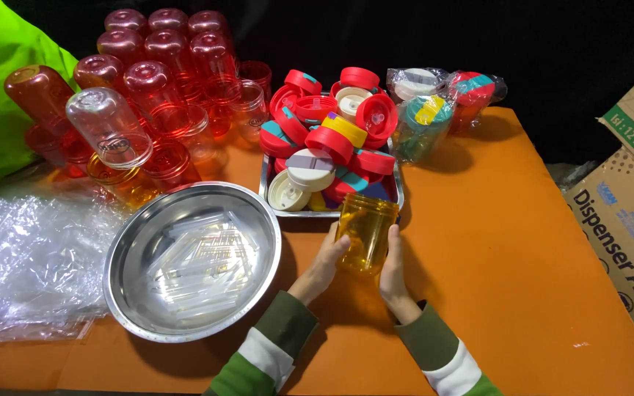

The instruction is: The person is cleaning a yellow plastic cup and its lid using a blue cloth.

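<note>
A clear yellow plastic cup (365, 232) stands open end up on the orange table (508, 242), just in front of the metal tray. My left hand (327, 262) presses against its left side and my right hand (392, 265) against its right side, so both hold it between them. Both sleeves are green with a white band.
A square metal tray (399, 192) heaped with red, white and yellow lids sits behind the cup. A round steel bowl (135, 242) holds clear straws. Stacked red cups (163, 81) stand at back left, clear plastic bags (23, 257) at left, wrapped cups (434, 103) behind, a cardboard box (625, 220) at right.
</note>
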